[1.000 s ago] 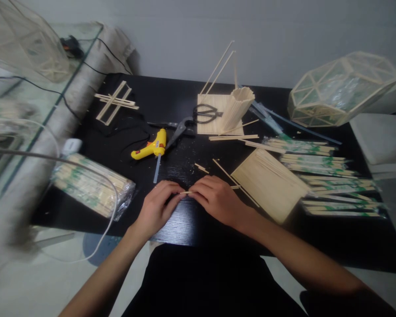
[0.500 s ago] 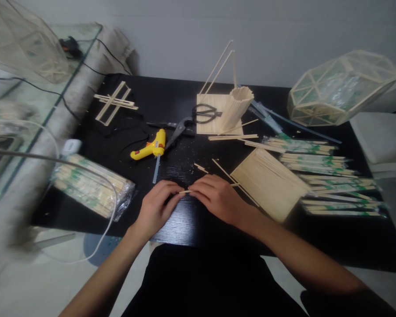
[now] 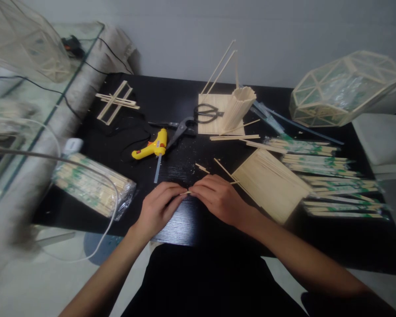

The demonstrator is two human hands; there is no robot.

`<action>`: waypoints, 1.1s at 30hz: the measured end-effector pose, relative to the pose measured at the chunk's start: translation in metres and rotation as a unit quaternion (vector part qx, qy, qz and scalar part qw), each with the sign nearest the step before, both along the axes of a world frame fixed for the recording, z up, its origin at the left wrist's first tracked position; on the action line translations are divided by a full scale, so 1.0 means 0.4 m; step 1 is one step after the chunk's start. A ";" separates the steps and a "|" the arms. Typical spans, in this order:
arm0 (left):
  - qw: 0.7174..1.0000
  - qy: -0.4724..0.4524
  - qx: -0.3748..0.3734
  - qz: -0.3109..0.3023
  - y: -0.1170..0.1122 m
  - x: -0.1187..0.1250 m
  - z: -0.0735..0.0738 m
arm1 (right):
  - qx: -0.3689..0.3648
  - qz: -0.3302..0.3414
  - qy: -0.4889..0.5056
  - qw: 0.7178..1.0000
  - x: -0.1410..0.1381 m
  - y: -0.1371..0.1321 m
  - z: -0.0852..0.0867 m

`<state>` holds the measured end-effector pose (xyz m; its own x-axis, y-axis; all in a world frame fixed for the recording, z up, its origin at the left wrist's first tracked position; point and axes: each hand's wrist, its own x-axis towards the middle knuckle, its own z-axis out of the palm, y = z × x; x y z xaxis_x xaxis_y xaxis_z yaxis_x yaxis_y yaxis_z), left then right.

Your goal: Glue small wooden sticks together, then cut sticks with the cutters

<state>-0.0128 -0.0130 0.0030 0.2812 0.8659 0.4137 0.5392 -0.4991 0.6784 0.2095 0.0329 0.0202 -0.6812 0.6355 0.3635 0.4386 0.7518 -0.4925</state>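
Note:
Between my two hands, low over the near part of the black table, is a thin wooden stick; only a short bit of it shows. My left hand is closed, thumb and fingers pinching its left end. Pinched on the other end is my right hand, also closed, its fingertips almost touching the left ones. Beyond the left hand lies a yellow glue gun with a glue stick poking out. Black-handled scissors lie behind it. Short stick pieces rest just past my right hand.
A flat panel of sticks lies to the right, near several wrapped stick bundles. A stick tube stands on a square base. Left are a wrapped pack and a crossed stick frame. A faceted frame sits at back right.
Less of the stick shows now, as my fingertips have drawn slightly closer together. The whole view has shifted a little; the things on the table have stayed put.

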 end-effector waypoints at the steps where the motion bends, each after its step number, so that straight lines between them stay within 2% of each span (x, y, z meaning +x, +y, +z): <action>1: 1.000 -0.001 0.000 -0.005 0.000 -0.001 0.000 | -0.002 0.001 0.001 1.000 0.000 0.000 0.000; 6: 1.000 0.004 0.009 -0.003 -0.002 -0.003 0.002 | -0.009 -0.005 0.010 1.000 0.000 0.001 -0.001; 10: 0.999 0.006 0.032 0.024 -0.006 -0.005 0.003 | -0.019 -0.033 0.003 0.999 0.021 0.016 -0.003; 12: 0.997 0.008 0.057 0.042 -0.011 -0.006 0.002 | -0.015 -0.078 -0.004 0.997 0.041 0.027 -0.002; 14: 0.994 0.006 0.088 0.063 -0.016 -0.006 0.003 | -0.010 -0.167 0.005 0.986 0.061 0.038 0.003; 17: 0.989 -0.001 0.117 0.088 -0.020 -0.003 0.008 | -0.048 -0.305 0.083 0.947 0.082 0.041 0.013; 19: 0.988 -0.006 0.124 0.096 -0.020 0.002 0.012 | -0.158 -0.336 0.167 0.913 0.083 0.031 0.021; 21: 0.986 -0.014 0.134 0.096 -0.021 0.008 0.015 | -0.335 -0.300 0.258 0.855 0.073 0.015 0.029; 23: 0.986 -0.016 0.142 0.083 -0.025 0.016 0.012 | -0.494 -0.223 0.327 0.774 0.057 -0.002 0.037; 24: 0.987 -0.013 0.144 0.070 -0.028 0.020 0.010 | -0.544 -0.194 0.350 0.738 0.049 -0.010 0.040; 26: 0.990 0.002 0.139 0.034 -0.035 0.028 0.004 | -0.588 -0.179 0.381 0.691 0.037 -0.021 0.043; 29: 0.993 0.031 0.109 -0.035 -0.044 0.040 0.003 | -0.600 -0.191 0.393 0.670 0.034 -0.023 0.040; 33: 0.994 0.009 0.072 -0.082 -0.027 0.060 0.025 | -0.589 -0.196 0.371 0.691 0.055 -0.008 0.035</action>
<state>0.0113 -0.0236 0.0129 0.4229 0.7398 0.5233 0.4539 -0.6728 0.5842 0.2316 0.0296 0.0340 -0.2764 0.8707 -0.4068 -0.2062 -0.4672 -0.8598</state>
